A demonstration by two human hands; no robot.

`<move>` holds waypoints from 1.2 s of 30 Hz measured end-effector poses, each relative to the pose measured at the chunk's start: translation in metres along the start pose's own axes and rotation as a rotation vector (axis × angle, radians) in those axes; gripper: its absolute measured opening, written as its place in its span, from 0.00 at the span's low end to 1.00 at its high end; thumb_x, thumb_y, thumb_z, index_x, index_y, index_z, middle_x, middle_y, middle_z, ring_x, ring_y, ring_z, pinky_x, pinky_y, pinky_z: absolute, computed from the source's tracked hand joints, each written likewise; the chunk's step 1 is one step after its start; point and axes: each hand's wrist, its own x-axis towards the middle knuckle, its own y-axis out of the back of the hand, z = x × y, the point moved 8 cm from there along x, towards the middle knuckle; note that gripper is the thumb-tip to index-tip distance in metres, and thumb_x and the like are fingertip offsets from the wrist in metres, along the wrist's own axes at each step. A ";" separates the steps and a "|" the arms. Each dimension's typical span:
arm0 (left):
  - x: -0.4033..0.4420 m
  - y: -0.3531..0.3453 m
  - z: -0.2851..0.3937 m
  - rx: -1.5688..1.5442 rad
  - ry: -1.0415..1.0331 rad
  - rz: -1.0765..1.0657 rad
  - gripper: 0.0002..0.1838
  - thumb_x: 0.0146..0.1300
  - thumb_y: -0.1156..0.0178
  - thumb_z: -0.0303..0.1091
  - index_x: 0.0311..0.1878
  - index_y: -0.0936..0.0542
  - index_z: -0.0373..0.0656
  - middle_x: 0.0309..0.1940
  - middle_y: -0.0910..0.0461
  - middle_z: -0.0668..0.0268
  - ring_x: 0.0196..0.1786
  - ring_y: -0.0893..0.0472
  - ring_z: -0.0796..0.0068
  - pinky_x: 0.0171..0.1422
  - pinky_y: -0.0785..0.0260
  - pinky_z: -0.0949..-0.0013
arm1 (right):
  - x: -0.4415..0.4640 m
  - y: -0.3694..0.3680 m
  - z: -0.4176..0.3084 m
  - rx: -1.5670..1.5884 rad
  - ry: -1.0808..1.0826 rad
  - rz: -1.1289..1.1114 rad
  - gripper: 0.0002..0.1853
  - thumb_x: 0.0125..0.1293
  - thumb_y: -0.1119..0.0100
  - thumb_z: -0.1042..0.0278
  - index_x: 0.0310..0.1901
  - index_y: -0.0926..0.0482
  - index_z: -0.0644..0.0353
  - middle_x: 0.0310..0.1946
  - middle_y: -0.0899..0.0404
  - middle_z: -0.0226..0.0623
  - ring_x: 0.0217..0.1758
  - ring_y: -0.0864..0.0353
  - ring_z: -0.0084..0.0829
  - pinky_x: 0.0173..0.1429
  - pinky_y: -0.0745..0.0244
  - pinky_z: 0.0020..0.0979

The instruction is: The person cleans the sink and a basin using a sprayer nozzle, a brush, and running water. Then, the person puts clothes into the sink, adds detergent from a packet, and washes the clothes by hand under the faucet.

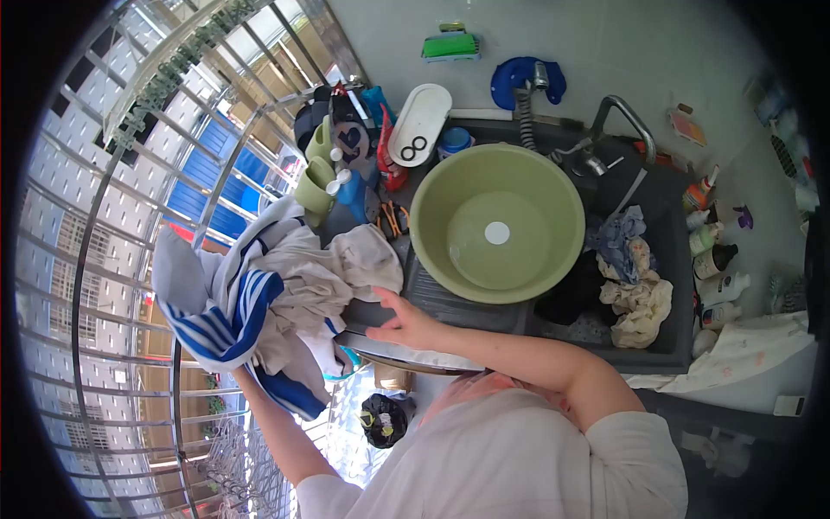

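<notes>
- Clothes, white, beige and blue-striped (pixel 285 298), lie bunched across the left end of the bench (pixel 432 298), partly raised beyond its edge by the left forearm (pixel 281 437).
- The left grip, hidden by fabric, cannot be judged; the right hand (pixel 406 324) reaches near the bundle, fingers apart, holding nothing.
- Work appears partway along: one load gathered beside the green basin (pixel 519 203), while cream and blue cloths (pixel 640 303) sit unhandled in the sink (pixel 622 359).

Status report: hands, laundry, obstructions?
Left hand mostly hidden under blue-and-white striped garment. Right hand open, fingers spread, near crumpled beige cloth. Green basin close by, seemingly not blocking.
</notes>
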 end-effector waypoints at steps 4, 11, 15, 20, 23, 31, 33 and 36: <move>-0.009 0.029 -0.024 -0.005 0.043 -0.021 0.24 0.71 0.48 0.40 0.67 0.31 0.42 0.60 0.26 0.61 0.59 0.24 0.67 0.65 0.32 0.66 | 0.038 -0.032 0.001 0.171 -0.151 -0.038 0.54 0.55 0.28 0.47 0.75 0.56 0.48 0.69 0.50 0.57 0.63 0.30 0.41 0.54 0.23 0.35; -0.030 0.064 -0.057 -0.041 0.138 -0.076 0.24 0.70 0.48 0.40 0.67 0.31 0.42 0.60 0.26 0.61 0.59 0.24 0.67 0.65 0.33 0.66 | 0.096 -0.089 -0.036 -0.250 0.354 0.049 0.65 0.47 0.23 0.51 0.76 0.65 0.49 0.70 0.53 0.59 0.71 0.43 0.51 0.72 0.42 0.42; -0.028 0.063 -0.063 -0.103 0.167 -0.097 0.24 0.70 0.48 0.40 0.67 0.31 0.42 0.60 0.26 0.61 0.59 0.24 0.66 0.65 0.33 0.66 | 0.140 -0.081 -0.036 -0.292 0.396 -0.132 0.35 0.47 0.28 0.68 0.60 0.29 0.54 0.49 0.22 0.44 0.56 0.23 0.36 0.58 0.29 0.33; -0.053 0.073 -0.083 -0.160 0.246 -0.127 0.25 0.70 0.48 0.40 0.67 0.31 0.42 0.60 0.26 0.61 0.59 0.24 0.66 0.65 0.33 0.66 | 0.156 0.016 -0.060 -0.327 0.380 0.641 0.24 0.51 0.35 0.74 0.53 0.28 0.58 0.43 0.22 0.44 0.45 0.21 0.43 0.50 0.27 0.38; -0.056 0.071 -0.089 -0.206 0.270 -0.147 0.25 0.70 0.48 0.40 0.67 0.31 0.41 0.60 0.26 0.60 0.59 0.24 0.66 0.65 0.33 0.66 | 0.159 0.033 -0.038 -0.581 0.396 0.693 0.31 0.53 0.35 0.66 0.60 0.33 0.56 0.51 0.27 0.51 0.51 0.25 0.50 0.54 0.29 0.43; -0.059 0.058 -0.093 -0.329 0.323 -0.214 0.25 0.70 0.48 0.41 0.67 0.31 0.41 0.60 0.26 0.60 0.59 0.25 0.65 0.65 0.33 0.66 | 0.110 -0.056 0.003 -1.287 0.364 -0.004 0.51 0.49 0.29 0.47 0.72 0.45 0.51 0.67 0.44 0.46 0.67 0.40 0.48 0.67 0.39 0.45; -0.057 0.065 -0.094 -0.346 0.334 -0.223 0.25 0.70 0.48 0.41 0.67 0.31 0.41 0.61 0.26 0.60 0.59 0.25 0.65 0.65 0.33 0.66 | 0.125 -0.055 0.018 -1.432 0.473 -0.013 0.52 0.44 0.27 0.46 0.72 0.42 0.47 0.66 0.41 0.44 0.65 0.37 0.44 0.64 0.38 0.42; -0.062 0.075 -0.096 -0.371 0.361 -0.242 0.25 0.69 0.48 0.41 0.67 0.32 0.41 0.61 0.27 0.60 0.59 0.25 0.65 0.65 0.33 0.66 | 0.145 -0.057 0.022 -1.570 0.432 0.060 0.50 0.47 0.29 0.47 0.72 0.42 0.47 0.66 0.40 0.41 0.64 0.36 0.40 0.63 0.38 0.38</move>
